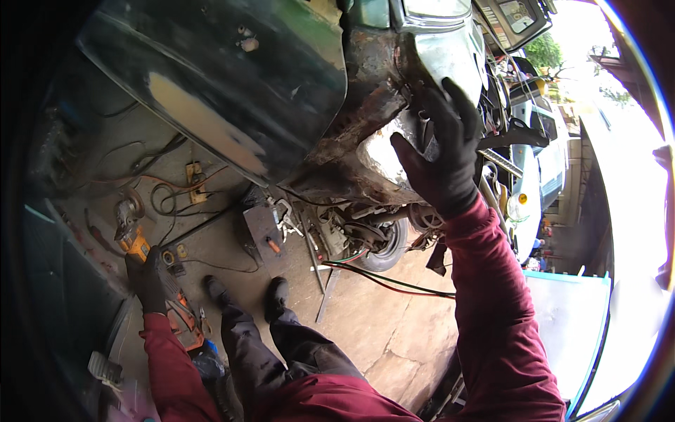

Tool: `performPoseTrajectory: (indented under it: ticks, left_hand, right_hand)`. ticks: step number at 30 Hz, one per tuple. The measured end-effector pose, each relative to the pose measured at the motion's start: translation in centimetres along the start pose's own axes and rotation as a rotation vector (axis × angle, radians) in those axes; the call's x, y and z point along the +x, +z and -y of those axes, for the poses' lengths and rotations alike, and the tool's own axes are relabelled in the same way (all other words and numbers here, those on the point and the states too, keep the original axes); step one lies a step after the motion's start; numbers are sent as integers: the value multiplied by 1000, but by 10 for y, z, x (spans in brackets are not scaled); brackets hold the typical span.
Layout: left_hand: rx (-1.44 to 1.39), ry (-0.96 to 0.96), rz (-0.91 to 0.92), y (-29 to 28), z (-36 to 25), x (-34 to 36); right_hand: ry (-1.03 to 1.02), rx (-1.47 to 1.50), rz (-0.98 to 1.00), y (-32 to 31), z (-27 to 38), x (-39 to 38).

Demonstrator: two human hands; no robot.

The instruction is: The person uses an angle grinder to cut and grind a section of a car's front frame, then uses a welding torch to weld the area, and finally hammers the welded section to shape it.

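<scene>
My left hand, in a dark glove, grips a yellow angle grinder with its disc and guard upward, at the lower left. My right hand, also gloved, has its fingers spread over a rusty car body panel with a bright bare-metal patch; whether the fingertips touch it is hard to tell. A dark car panel with a tan patch fills the upper left, beside the rusty section.
A metal plate with clamps, a loose tire, cables and hoses, and an orange tool lie on the concrete floor around my feet. Other vehicle parts and a pale panel stand at the right.
</scene>
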State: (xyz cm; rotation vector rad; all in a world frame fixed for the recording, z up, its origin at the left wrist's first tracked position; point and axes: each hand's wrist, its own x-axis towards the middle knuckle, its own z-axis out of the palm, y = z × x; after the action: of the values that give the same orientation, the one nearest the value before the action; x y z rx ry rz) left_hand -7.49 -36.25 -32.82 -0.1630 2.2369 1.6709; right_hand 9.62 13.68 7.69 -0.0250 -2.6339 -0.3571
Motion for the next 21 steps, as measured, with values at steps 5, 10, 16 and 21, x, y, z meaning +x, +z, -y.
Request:
performPoseTrajectory:
  ticks: [5,10,16,21]
  left_hand:
    - [611,164,21,43,142,35]
    - [451,8,91,86,272,65]
    - [522,-101,73,128,369,85]
    - [535,55,-33,147,428,90]
  right_hand:
    - [53,119,-59,13,-6,-9]
    - [7,19,1,13,-2,-9]
    - [-18,48,67,17,9,-2]
    - [-21,-32,144,12,1,-8]
